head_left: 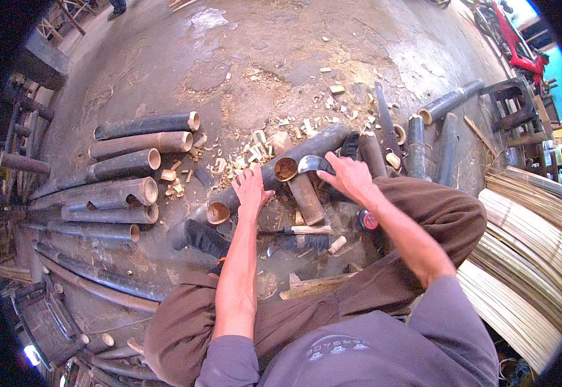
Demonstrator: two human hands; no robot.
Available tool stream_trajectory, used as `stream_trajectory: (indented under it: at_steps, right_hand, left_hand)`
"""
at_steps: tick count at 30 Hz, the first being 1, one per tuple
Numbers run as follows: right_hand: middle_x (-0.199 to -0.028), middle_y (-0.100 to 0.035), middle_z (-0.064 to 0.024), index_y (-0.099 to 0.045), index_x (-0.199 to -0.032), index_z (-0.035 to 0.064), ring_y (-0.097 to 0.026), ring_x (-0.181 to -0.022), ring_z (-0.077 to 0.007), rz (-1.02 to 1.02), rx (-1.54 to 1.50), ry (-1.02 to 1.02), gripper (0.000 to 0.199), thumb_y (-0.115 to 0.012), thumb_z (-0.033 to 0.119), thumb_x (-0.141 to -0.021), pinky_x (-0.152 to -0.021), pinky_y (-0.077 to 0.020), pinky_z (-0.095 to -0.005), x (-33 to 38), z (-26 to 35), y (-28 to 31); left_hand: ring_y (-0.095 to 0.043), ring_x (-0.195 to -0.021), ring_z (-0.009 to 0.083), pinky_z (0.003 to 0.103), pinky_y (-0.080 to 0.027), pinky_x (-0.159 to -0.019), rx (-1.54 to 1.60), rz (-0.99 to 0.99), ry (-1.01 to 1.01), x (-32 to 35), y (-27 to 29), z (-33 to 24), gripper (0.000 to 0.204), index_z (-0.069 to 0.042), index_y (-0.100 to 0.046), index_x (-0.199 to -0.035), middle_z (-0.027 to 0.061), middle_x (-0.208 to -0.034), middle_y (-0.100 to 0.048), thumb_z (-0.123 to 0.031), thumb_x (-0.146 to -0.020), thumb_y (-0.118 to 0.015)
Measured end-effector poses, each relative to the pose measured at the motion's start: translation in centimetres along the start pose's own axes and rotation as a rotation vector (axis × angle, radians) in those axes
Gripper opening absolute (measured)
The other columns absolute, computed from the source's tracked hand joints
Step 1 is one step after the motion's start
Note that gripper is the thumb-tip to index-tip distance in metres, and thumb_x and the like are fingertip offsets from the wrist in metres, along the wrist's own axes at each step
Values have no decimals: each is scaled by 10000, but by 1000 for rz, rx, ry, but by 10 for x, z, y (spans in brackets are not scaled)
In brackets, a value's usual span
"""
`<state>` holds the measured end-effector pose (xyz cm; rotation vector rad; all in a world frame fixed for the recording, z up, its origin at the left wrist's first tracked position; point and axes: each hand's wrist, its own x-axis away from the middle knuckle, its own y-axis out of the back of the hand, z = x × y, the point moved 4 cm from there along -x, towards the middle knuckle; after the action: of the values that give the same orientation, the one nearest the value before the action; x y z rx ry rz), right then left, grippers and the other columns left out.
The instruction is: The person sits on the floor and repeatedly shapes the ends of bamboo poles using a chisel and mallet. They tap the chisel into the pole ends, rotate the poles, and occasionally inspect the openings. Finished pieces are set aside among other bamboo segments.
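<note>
A dark bamboo pole (321, 143) lies slantwise before me, with round holes cut in its side. My left hand (250, 187) is closed over its top, left of the upper hole (285, 169), fingers apart and thumb out. A second hole (218, 212) sits lower down the pole. My right hand (351, 174) is closed on a curved knife (311, 164) with a shiny blade. The blade's tip is beside the upper hole's right rim. My palm hides most of its handle. Under the pole, a shorter bamboo piece (305, 201) sticks out toward me.
Cut bamboo tubes (123, 169) lie in a row at left. Wood chips (255, 149) litter the floor beyond the pole. A saw (385, 115) lies at the right, near more tubes (449, 102). Bundled split strips (520, 258) fill the far right. A wood-handled tool (310, 229) lies between my legs.
</note>
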<state>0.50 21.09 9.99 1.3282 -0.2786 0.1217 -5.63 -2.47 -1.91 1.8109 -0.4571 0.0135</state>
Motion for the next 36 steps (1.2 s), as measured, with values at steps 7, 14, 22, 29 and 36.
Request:
stream_trajectory:
  at_steps: [7, 14, 22, 29, 36]
  right_hand:
    - [-805, -663, -139, -556, -1060, 107, -673, -785, -339, 102, 315, 360, 381, -637, 415, -852, -670, -534, -441, -43, 15, 26]
    - [-829, -672, -123, -586, -1090, 142, -682, -786, -337, 235, 342, 389, 372, -664, 400, -834, -698, -543, -441, -66, 23, 27]
    - [-755, -653, -111, -566, -1060, 156, -671, -711, -335, 201, 358, 502, 393, -631, 475, -840, -614, -538, -437, -76, 23, 3]
    - [-862, -692, -84, -617, -1098, 178, -688, -792, -292, 291, 355, 475, 385, -681, 420, -805, -681, -551, -409, -75, 41, 1]
    - [-1076, -648, -217, -594, -1149, 58, -626, -1014, -372, 173, -325, 202, 515, -607, 486, -864, -866, -495, -458, -58, 6, -22]
  left_hand:
    - [-490, -1162, 295, 532, -343, -978, -19, -49, -27, 0, -5, -2, 910, -111, -410, -1332, 103, -1206, -510, -344, -585, -874]
    - [-498, -1146, 306, 507, -364, -935, -22, -84, -37, 3, 2, -4, 902, -103, -423, -1330, 102, -1196, -531, -321, -582, -877]
    - [-484, -1137, 307, 541, -331, -975, 7, -67, -31, 2, -4, -4, 905, -94, -438, -1322, 111, -1202, -508, -295, -562, -886]
    - [-494, -1127, 312, 537, -358, -946, -29, -106, -41, 5, 1, -8, 890, -98, -443, -1315, 99, -1173, -521, -281, -563, -883]
    - [-503, -1153, 320, 538, -359, -953, -28, -73, -18, 1, -3, -1, 915, -117, -441, -1317, 109, -1230, -527, -309, -546, -895]
